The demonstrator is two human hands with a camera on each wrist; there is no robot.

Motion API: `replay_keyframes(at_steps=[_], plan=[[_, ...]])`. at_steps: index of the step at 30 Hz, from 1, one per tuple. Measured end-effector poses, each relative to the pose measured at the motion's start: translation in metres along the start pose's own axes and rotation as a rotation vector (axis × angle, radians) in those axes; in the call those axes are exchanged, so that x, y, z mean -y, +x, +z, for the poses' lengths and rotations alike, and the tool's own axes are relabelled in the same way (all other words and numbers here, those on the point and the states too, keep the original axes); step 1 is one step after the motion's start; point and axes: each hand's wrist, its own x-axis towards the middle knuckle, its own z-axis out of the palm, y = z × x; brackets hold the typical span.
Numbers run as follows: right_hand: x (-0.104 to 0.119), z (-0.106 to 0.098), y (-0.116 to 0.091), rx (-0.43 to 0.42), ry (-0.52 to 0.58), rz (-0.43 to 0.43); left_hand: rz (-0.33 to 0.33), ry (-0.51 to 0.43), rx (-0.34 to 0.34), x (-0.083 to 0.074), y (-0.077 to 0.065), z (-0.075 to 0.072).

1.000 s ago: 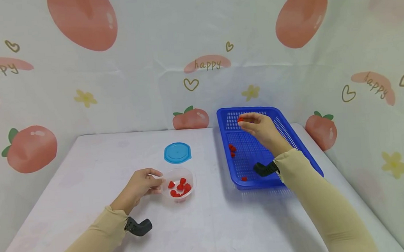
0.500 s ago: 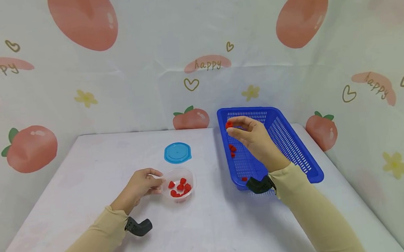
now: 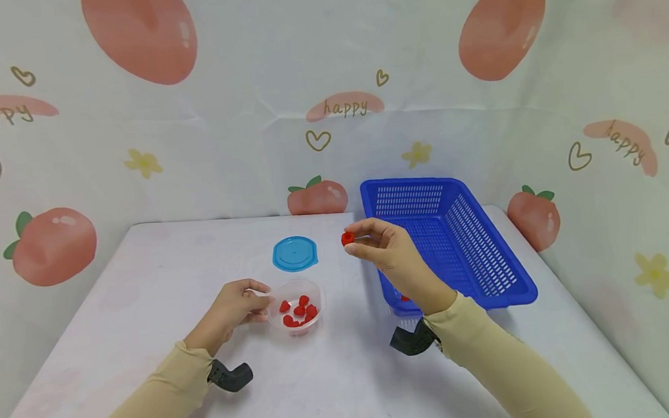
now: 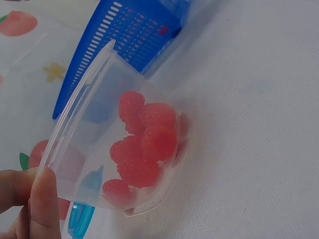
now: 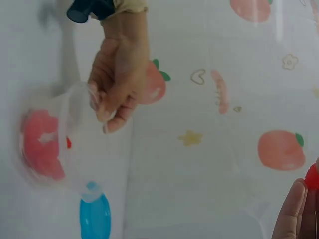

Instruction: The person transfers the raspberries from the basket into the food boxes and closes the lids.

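A clear plastic tub (image 3: 282,291) with several red raspberries (image 4: 139,169) in it stands on the table. My left hand (image 3: 233,312) pinches the tub's rim at its left side; in the left wrist view the thumb and fingers grip that rim. Between thumb and fingertips my right hand (image 3: 393,257) pinches one raspberry (image 3: 347,238), held up in the air between the tub and the blue plastic basket (image 3: 454,252). The same raspberry (image 5: 312,178) shows at the right edge of the right wrist view. My right hand and forearm hide part of the basket's left side.
Behind the tub lies a light blue lid (image 3: 294,254) on the white-covered table (image 3: 198,257). A raspberry (image 3: 405,298) peeks out at the basket's near left corner, partly hidden. A fruit-printed cloth (image 3: 234,112) hangs behind the table.
My right hand has moved left and toward me with the raspberry, from over the basket to just past its left side. The left hand and the tub have stayed in place.
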Motion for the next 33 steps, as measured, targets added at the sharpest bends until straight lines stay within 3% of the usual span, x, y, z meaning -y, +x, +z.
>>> replay_keyframes(at_steps=[8,15,24,33], plan=[[-0.022,0.019,-0.002,0.06,-0.075,0.043,-0.005,-0.004,0.0,-0.001,-0.001,0.0],[-0.053,0.037,-0.005,0.147,-0.077,0.054,0.0,0.004,0.002,-0.002,-0.002,0.0],[-0.085,0.047,-0.004,0.083,-0.105,0.158,0.008,-0.005,0.01,-0.002,-0.004,0.0],[-0.099,0.048,-0.001,0.037,-0.127,0.19,0.002,-0.013,0.015,-0.002,-0.002,0.0]])
